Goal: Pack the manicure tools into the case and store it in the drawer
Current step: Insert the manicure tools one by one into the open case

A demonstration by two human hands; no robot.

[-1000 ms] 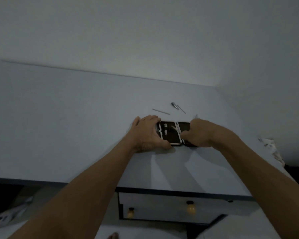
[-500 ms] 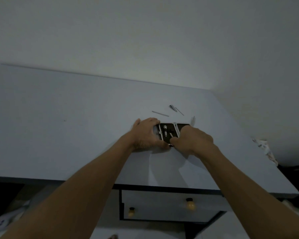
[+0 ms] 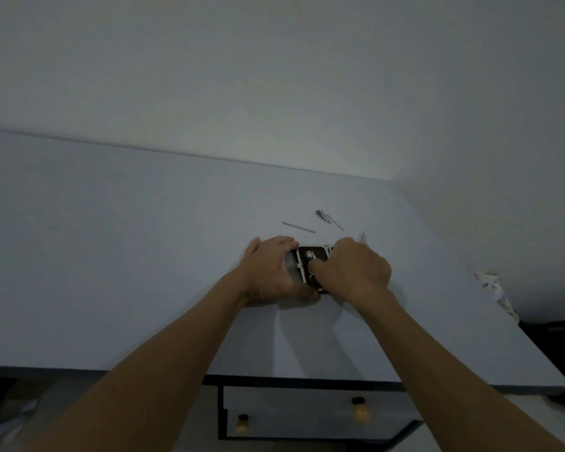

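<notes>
The small dark manicure case [image 3: 310,259] lies open on the white table [image 3: 144,256]. Silver tools sit in its left half. My left hand [image 3: 271,272] grips the case's left edge, thumb along the near side. My right hand [image 3: 353,269] covers the right half, its curled fingertips pinching a small metal tool [image 3: 311,273] down onto the left half. Loose tools lie just beyond: a thin metal stick [image 3: 299,227], a short silver clipper-like piece [image 3: 322,215], a fine pin [image 3: 336,222], and another sliver [image 3: 362,237] by my right hand.
Under the table's front edge a white drawer [image 3: 307,409] with two round knobs [image 3: 359,409] stands slightly pulled out. Walls close off the table at the back and right. A crumpled patterned thing [image 3: 496,288] lies off the table's right edge.
My right hand has moved left across the case, from its right half to the left half, carrying the small tool. The left hand has kept its hold.
</notes>
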